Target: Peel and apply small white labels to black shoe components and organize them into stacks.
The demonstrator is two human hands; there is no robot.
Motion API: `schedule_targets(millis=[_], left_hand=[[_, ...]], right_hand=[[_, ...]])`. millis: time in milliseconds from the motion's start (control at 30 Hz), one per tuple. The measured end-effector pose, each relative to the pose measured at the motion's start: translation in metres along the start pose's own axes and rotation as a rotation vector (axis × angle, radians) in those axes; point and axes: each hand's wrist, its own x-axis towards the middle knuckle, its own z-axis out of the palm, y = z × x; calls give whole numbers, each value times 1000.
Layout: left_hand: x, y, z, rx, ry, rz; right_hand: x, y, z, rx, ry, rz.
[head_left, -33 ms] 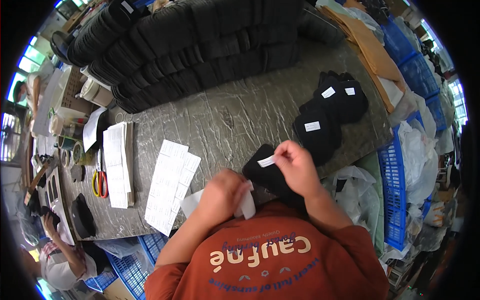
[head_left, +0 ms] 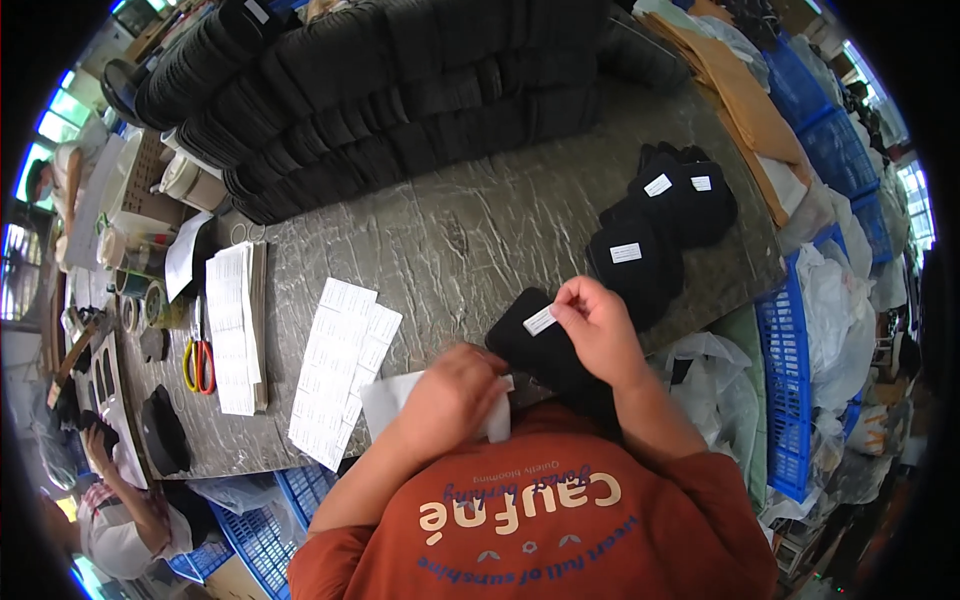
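Note:
My right hand (head_left: 602, 330) pinches the edge of a small white label (head_left: 540, 320). The label lies against a black rounded fabric piece (head_left: 545, 355) at the table's near edge, close to my body. My left hand (head_left: 455, 390) is closed round a white sheet (head_left: 385, 402), which partly shows on both sides of it; the fingertips are at the fabric piece's left side and somewhat blurred. Further right lie more black pieces in overlapping stacks (head_left: 640, 285), the top ones bearing white labels (head_left: 625, 253).
Printed label sheets (head_left: 345, 365), a paper stack (head_left: 232, 330) and red-and-yellow-handled scissors (head_left: 200, 365) lie to the left. Rows of black pieces (head_left: 400, 110) line the back. Blue crates (head_left: 785, 380) stand at right. A co-worker's hand (head_left: 98, 445) is at lower left.
My right hand has moved slightly; the label is turned and shows more of its face against the black piece. My left hand has shifted a little to the right.

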Motion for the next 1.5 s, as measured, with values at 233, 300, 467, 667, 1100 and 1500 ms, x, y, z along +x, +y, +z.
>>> schedule_targets(millis=[233, 300, 467, 667, 1100, 1500], left_hand=[[-3, -1, 7, 182, -205, 262], [-3, 1, 8, 185, -212, 255], [-3, 2, 9, 194, -196, 241], [-1, 2, 9, 189, -201, 250], [6, 11, 12, 443, -339, 319], [21, 7, 20, 364, -239, 206]], right_hand=[[3, 14, 14, -171, -44, 58], [2, 20, 16, -173, -35, 71], [4, 30, 19, -174, -28, 30], [4, 23, 20, -249, -21, -1], [2, 30, 25, -191, 110, 46], [4, 29, 32, -656, 280, -387]])
